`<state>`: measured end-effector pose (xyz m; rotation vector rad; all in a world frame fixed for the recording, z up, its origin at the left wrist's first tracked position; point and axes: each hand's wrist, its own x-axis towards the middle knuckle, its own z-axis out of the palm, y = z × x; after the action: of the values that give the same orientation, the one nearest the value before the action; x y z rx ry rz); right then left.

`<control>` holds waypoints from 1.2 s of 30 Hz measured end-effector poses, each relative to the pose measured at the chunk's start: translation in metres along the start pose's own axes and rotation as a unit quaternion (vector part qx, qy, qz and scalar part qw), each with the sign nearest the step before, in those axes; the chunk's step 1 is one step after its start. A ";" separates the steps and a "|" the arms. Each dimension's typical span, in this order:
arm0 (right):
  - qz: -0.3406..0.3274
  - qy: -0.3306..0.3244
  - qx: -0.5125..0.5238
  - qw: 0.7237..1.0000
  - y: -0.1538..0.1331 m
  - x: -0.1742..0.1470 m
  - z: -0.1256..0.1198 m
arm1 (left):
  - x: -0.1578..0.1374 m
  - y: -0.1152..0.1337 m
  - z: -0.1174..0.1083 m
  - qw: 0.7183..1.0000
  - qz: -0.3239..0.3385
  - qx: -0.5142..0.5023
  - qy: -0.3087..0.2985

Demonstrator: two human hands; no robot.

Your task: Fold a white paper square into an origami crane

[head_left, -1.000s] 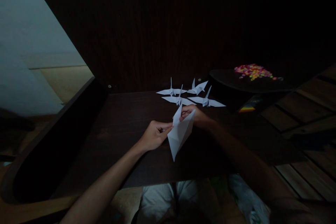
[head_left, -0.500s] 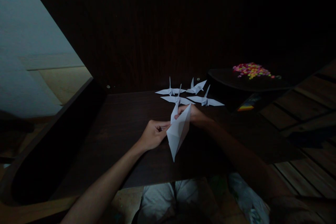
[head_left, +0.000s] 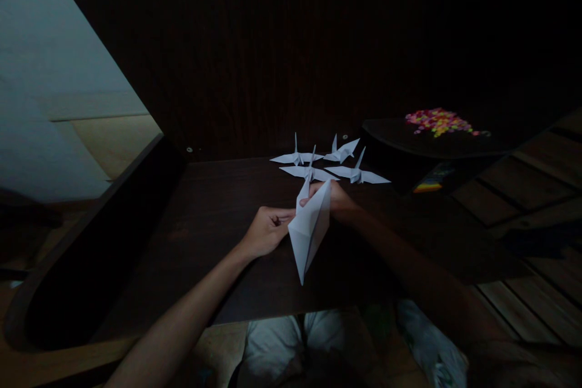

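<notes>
Between my hands is a partly folded white paper crane (head_left: 308, 227), raised over the dark wooden desk (head_left: 200, 212). My left hand (head_left: 267, 230) pinches it from the left, its fingertips partly hidden behind the paper. On the far side my right hand (head_left: 336, 197) grips its right part, and the paper covers some of those fingers. Just beyond stand several finished white paper cranes with pointed wings and upright necks, among them a left one (head_left: 297, 158), a front one (head_left: 309, 174), a back one (head_left: 343, 150) and a right one (head_left: 358, 175).
A pile of small colourful pieces (head_left: 439, 121) lies on a raised dark shelf (head_left: 395, 136) at the right. Under it shows a box with a rainbow pattern (head_left: 430, 185). A raised side panel (head_left: 91, 242) bounds the desk at the left. My knees are below the front edge.
The view has shifted very slightly. Both hands keep their hold on the paper crane, which has barely moved.
</notes>
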<state>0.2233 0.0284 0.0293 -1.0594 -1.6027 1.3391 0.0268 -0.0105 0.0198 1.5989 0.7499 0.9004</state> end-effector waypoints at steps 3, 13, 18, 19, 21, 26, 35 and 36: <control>-0.003 0.000 0.012 1.000 0.000 0.000 0.001 | 0.002 -0.003 0.000 1.000 -0.014 -0.018 0.012; -0.003 -0.001 0.022 1.000 -0.004 -0.002 0.005 | 0.006 -0.003 0.008 0.994 -0.033 -0.056 0.083; 0.012 -0.013 0.024 1.000 -0.003 -0.003 0.005 | 0.005 -0.001 0.006 0.994 -0.048 -0.080 0.059; 0.014 -0.014 0.029 0.999 -0.004 -0.004 0.005 | 0.004 0.000 0.006 0.994 -0.050 -0.078 0.053; 0.017 -0.010 0.033 0.999 -0.005 -0.004 0.006 | 0.003 0.001 0.005 0.995 -0.049 -0.070 0.043; 0.011 0.004 0.023 1.000 -0.008 -0.004 0.008 | 0.001 0.000 0.006 0.997 -0.046 -0.062 0.027; 0.010 0.015 0.003 1.000 -0.013 -0.006 0.007 | 0.001 0.000 0.007 0.996 -0.047 -0.064 0.029; 0.009 0.018 0.000 1.000 -0.012 -0.006 0.006 | 0.002 0.000 0.007 0.996 -0.047 -0.065 0.031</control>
<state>0.2181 0.0191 0.0403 -1.0942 -1.5700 1.3239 0.0336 -0.0127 0.0197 1.4168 0.7872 0.9157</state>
